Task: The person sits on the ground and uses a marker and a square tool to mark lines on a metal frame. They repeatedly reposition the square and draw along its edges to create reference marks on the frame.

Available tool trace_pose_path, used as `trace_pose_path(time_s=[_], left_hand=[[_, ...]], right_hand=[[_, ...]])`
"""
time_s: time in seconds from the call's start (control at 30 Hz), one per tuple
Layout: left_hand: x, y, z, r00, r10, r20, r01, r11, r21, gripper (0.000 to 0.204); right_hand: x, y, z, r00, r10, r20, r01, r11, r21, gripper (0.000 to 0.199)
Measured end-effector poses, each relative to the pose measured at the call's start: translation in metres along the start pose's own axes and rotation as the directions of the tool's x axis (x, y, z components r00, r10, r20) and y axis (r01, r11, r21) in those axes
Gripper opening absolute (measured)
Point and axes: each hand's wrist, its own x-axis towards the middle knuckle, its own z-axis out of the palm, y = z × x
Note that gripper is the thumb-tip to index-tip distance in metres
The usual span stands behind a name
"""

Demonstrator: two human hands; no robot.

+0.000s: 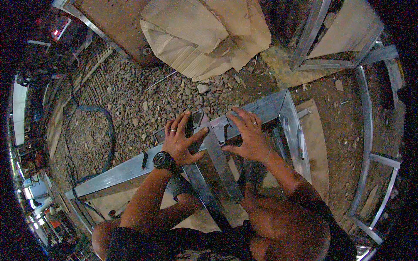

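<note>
A long silvery metal beam (117,172) runs from lower left to upper right, joined at its far right end to another metal length (296,143). My left hand (179,137), with a ring and a dark wristwatch (164,160), lies over the beam, fingers spread. Beside its fingers is a dark, angular piece (194,122), partly hidden. A flat grey metal bar (223,167) crosses the beam between my hands and slants toward me. My right hand (248,135) rests on the beam right of this bar, fingers stretched and thumb apart. Another metal length (204,195) slants below my left hand.
Gravel (130,91) covers the ground ahead. Crumpled cardboard (209,39) lies beyond it. Metal frames (322,64) stand at upper right, with another frame (368,130) along the right. A dark cable (111,126) loops at left beside wire mesh (96,61).
</note>
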Motion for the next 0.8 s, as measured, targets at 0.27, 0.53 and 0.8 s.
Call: trace_pose_path(time_s=[0.27, 0.53, 0.8], left_hand=[[0.002, 0.002, -0.001, 1.0, -0.004, 0.001, 0.004, 1.0, 0.0, 0.078], [0.003, 0.001, 0.001, 0.999, 0.006, -0.039, -0.008, 0.999, -0.043, 0.075], [0.0, -0.001, 0.005, 0.999, 0.008, -0.037, -0.009, 0.999, -0.037, 0.076]], right_hand=[[-0.002, 0.011, 0.019, 0.997, -0.046, -0.054, 0.042, 0.996, -0.077, 0.089], [-0.004, 0.013, 0.021, 0.996, -0.049, -0.079, 0.037, 0.988, -0.147, 0.085], [-0.002, 0.01, 0.019, 0.999, -0.015, -0.041, 0.011, 0.993, -0.115, 0.08]])
